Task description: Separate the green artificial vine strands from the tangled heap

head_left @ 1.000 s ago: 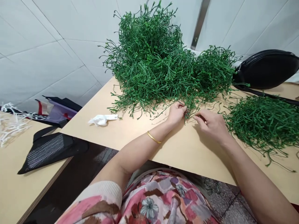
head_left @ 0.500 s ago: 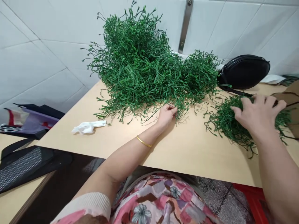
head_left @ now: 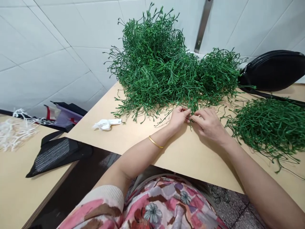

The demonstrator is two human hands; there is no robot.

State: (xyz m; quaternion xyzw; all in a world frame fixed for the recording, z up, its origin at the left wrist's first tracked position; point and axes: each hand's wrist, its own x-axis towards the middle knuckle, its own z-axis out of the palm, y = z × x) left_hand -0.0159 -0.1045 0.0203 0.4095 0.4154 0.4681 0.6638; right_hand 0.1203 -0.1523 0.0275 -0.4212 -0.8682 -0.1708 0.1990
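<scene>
Pale wooden counter (head_left: 190, 159), one. Nearest: left hand (head_left: 178, 118), gold bangle (head_left: 154, 142) above the wrist, and right hand (head_left: 208, 122), both narrowly pinching a thin green stem (head_left: 190, 119) at the front edge of a large heap of trailing green sprigs (head_left: 154, 70). Beside them: white tissue (head_left: 106, 124), left; smaller sprig heap (head_left: 269, 124), right. Behind: black bag (head_left: 271, 71), white tiled wall (head_left: 59, 47).
</scene>
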